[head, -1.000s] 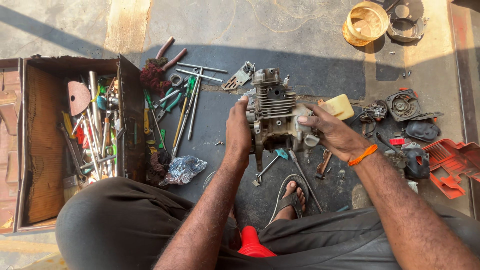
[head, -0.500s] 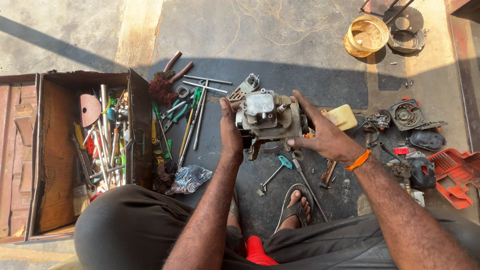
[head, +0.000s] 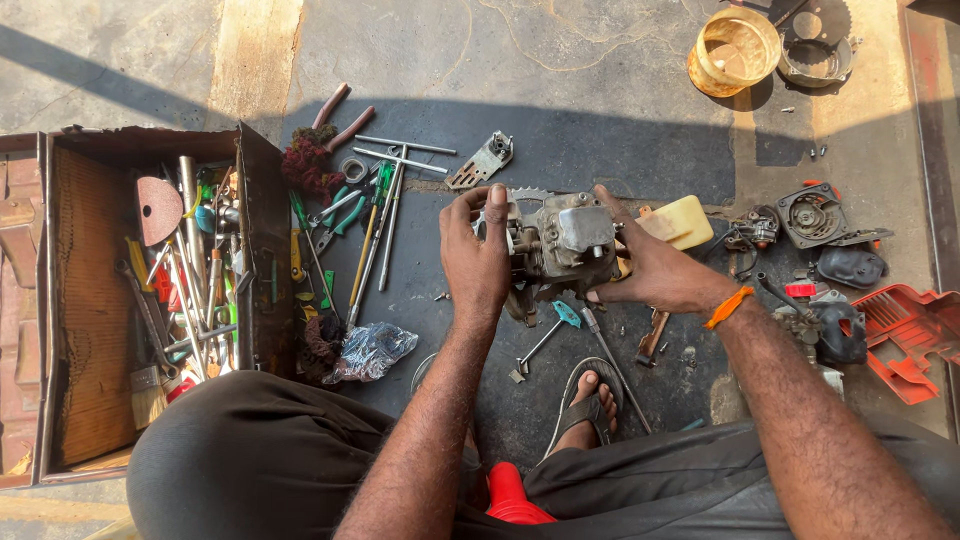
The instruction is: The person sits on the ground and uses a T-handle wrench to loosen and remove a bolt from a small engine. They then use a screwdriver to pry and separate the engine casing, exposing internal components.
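A small grey engine block (head: 562, 243), grimy and with a toothed wheel behind it, is held up above the dark floor between both my hands. My left hand (head: 477, 252) grips its left side with the fingers curled over the top. My right hand (head: 650, 270), with an orange band at the wrist, clasps its right side. Under the engine lie a T-handle wrench with a teal grip (head: 545, 338) and a long screwdriver (head: 610, 362). A pale yellow plastic tank (head: 682, 222) lies just beyond my right hand.
An open rusty metal toolbox (head: 262, 250) full of tools stands at the left. Pliers, rods and spanners (head: 378, 205) lie spread beside it. Dismantled engine parts and a red plastic cover (head: 905, 335) lie at the right. A yellow bowl (head: 733, 50) sits far off. My sandalled foot (head: 588, 408) rests below.
Both hands have turned the engine over: its finned side faced up a second ago, now a smooth cover faces up. The view has shifted slightly to the left.
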`<state>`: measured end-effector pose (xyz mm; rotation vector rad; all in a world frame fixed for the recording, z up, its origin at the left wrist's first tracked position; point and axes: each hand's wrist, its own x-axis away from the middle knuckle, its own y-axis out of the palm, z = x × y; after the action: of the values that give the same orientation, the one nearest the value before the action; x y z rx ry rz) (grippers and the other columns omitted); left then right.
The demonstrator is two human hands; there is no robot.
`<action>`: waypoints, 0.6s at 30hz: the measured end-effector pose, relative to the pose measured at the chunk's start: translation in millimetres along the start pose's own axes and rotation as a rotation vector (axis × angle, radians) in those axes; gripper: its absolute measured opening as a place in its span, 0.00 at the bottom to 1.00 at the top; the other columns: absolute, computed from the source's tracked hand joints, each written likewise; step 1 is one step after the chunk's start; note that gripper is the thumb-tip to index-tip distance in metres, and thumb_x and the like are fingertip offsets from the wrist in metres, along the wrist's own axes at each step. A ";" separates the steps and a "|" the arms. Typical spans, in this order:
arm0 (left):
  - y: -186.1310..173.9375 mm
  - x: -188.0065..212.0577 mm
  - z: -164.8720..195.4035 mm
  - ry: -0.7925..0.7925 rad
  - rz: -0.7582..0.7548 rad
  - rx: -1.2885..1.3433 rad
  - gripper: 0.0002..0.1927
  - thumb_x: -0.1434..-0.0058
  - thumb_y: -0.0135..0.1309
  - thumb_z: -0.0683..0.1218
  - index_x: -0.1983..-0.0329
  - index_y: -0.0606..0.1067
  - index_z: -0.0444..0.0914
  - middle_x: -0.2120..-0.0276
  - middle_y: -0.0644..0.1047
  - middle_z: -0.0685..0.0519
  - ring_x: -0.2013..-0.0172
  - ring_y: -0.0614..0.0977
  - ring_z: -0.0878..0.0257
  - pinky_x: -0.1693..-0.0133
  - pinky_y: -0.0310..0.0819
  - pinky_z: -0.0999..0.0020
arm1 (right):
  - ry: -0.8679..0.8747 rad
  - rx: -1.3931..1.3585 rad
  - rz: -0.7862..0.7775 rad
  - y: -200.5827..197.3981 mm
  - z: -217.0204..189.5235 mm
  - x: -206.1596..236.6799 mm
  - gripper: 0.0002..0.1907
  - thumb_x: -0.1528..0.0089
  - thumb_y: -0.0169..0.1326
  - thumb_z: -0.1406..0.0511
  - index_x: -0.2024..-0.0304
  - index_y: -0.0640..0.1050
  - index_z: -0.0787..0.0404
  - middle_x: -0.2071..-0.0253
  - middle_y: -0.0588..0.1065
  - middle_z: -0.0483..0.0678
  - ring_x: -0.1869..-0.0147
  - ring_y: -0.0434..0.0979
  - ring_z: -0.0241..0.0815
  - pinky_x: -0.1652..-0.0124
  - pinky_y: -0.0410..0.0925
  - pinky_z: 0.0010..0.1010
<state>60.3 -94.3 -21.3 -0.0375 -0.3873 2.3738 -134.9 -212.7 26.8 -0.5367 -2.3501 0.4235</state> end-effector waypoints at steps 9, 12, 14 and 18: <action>-2.4 4.1 4.6 0.081 -0.141 -0.075 0.36 0.33 0.42 0.71 0.36 0.72 0.41 0.42 0.72 0.43 0.36 0.73 0.50 0.38 0.68 0.47 | -0.051 -0.360 -0.065 -5.4 3.6 5.4 0.61 0.49 0.66 0.66 0.22 0.45 0.43 0.20 0.51 0.46 0.18 0.51 0.44 0.28 0.53 0.43; -4.5 4.8 6.3 0.045 -0.157 -0.064 0.37 0.33 0.42 0.72 0.35 0.72 0.42 0.41 0.71 0.42 0.35 0.72 0.49 0.38 0.68 0.46 | -0.091 -0.292 -0.007 -1.6 7.1 6.4 0.56 0.47 0.61 0.68 0.22 0.47 0.45 0.21 0.54 0.48 0.18 0.51 0.45 0.27 0.53 0.42; -5.9 6.7 7.6 0.050 -0.159 -0.064 0.37 0.33 0.41 0.72 0.34 0.71 0.42 0.40 0.70 0.41 0.35 0.71 0.49 0.38 0.67 0.46 | -0.078 -0.292 0.033 -3.6 12.8 6.0 0.51 0.44 0.58 0.67 0.22 0.50 0.47 0.22 0.57 0.48 0.20 0.56 0.45 0.29 0.56 0.42; -8.7 10.2 7.9 0.140 -0.147 -0.050 0.39 0.31 0.37 0.72 0.34 0.71 0.40 0.39 0.71 0.40 0.35 0.71 0.47 0.38 0.66 0.47 | 0.078 -0.232 0.218 -6.4 34.3 1.0 0.31 0.37 0.52 0.65 0.30 0.66 0.54 0.34 0.73 0.51 0.32 0.74 0.45 0.36 0.67 0.40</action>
<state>57.4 -83.6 -10.5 -0.1909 -0.3694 2.2016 -160.7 -223.0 5.6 -0.9079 -2.2866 0.2227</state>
